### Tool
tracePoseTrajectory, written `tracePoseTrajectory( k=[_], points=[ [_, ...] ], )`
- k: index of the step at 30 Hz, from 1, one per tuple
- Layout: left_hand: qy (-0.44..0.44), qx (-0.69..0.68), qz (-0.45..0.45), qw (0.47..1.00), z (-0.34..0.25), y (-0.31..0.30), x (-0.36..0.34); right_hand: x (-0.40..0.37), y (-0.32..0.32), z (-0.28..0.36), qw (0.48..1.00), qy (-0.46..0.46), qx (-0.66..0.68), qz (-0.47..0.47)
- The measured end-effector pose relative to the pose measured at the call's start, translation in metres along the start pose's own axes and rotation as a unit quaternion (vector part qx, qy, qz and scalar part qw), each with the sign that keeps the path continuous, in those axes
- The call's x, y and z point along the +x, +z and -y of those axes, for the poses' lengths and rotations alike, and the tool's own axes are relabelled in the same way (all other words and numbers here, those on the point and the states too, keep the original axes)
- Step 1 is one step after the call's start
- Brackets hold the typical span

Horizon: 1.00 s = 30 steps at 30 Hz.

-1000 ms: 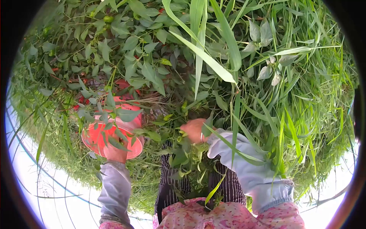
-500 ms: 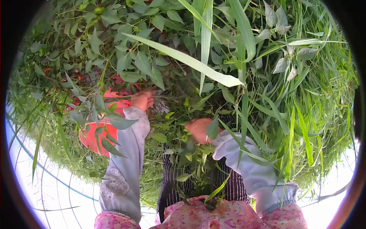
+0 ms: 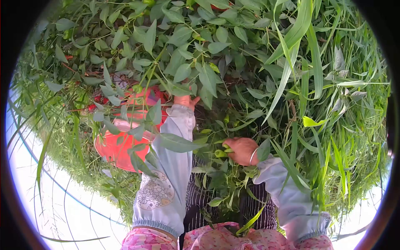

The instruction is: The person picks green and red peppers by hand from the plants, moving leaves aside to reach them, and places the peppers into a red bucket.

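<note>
**A:** Entry one, bucket (image 3: 111,146): position?
**B:** At picture left, set among the leaves of the plant (image 3: 183,46), just left of the left sleeve (image 3: 166,175).
**A:** Left hand (image 3: 186,101)?
**B:** Up and right of the bucket, deeper in the plant, partly behind leaves.
**A:** Right hand (image 3: 241,151)?
**B:** Right of the left sleeve, nearer the body, in the foliage.
**A:** Between the sleeves?
**B:** A garment (image 3: 200,204), behind hanging stems.
**A:** Grass (image 3: 316,137)?
**B:** Right of the right hand, with blades crossing in front of the right sleeve (image 3: 287,196).
</note>
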<state>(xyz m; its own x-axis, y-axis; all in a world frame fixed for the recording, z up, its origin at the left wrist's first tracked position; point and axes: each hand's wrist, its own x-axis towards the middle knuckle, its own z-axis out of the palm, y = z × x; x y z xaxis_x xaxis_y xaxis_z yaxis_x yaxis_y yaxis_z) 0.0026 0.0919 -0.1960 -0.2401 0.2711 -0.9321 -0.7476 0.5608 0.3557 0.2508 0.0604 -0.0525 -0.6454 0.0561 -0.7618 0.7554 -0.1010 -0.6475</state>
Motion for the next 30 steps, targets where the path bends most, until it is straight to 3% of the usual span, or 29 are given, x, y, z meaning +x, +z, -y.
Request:
tracePoseTrajectory(
  k=[4, 7, 9, 12, 16, 18, 21, 23, 26, 30],
  points=[
    [0.134, 0.168, -0.008, 0.977, 0.026, 0.003, -0.050, 0.000, -0.043, 0.021, 0.982, -0.006, 0.003, -0.190],
    [0.193, 0.353, -0.030, 0.915, 0.050, -0.009, -0.059, 0.023, -0.082, 0.045, 0.971, -0.027, 0.012, -0.239],
    [0.216, 0.394, -0.028, 0.893, 0.064, -0.007, -0.067, 0.057, -0.087, 0.042, 0.968, -0.031, 0.023, -0.246],
    [0.240, 0.417, -0.016, 0.876, 0.082, -0.007, -0.086, 0.079, -0.094, 0.049, 0.980, -0.048, -0.052, -0.188],
    [0.247, 0.419, -0.002, 0.873, 0.096, -0.014, -0.109, 0.128, -0.079, 0.002, 0.991, -0.100, 0.076, -0.044],
    [0.250, 0.416, 0.003, 0.874, 0.100, -0.016, -0.115, 0.136, -0.088, 0.005, 0.994, -0.094, 0.053, -0.018],
    [0.248, 0.418, 0.011, 0.874, 0.105, -0.030, -0.134, 0.134, -0.112, 0.052, 0.992, -0.057, -0.105, -0.037],
    [0.254, 0.416, 0.017, 0.873, 0.107, -0.029, -0.135, 0.148, -0.113, 0.047, 0.998, -0.004, 0.053, 0.019],
    [0.273, 0.418, 0.021, 0.866, 0.103, -0.015, -0.119, 0.116, -0.121, 0.056, 0.974, -0.048, 0.216, 0.040],
    [0.298, 0.429, 0.032, 0.852, 0.095, 0.013, -0.084, 0.111, -0.129, 0.053, 0.992, -0.121, 0.022, 0.022]
  ],
)
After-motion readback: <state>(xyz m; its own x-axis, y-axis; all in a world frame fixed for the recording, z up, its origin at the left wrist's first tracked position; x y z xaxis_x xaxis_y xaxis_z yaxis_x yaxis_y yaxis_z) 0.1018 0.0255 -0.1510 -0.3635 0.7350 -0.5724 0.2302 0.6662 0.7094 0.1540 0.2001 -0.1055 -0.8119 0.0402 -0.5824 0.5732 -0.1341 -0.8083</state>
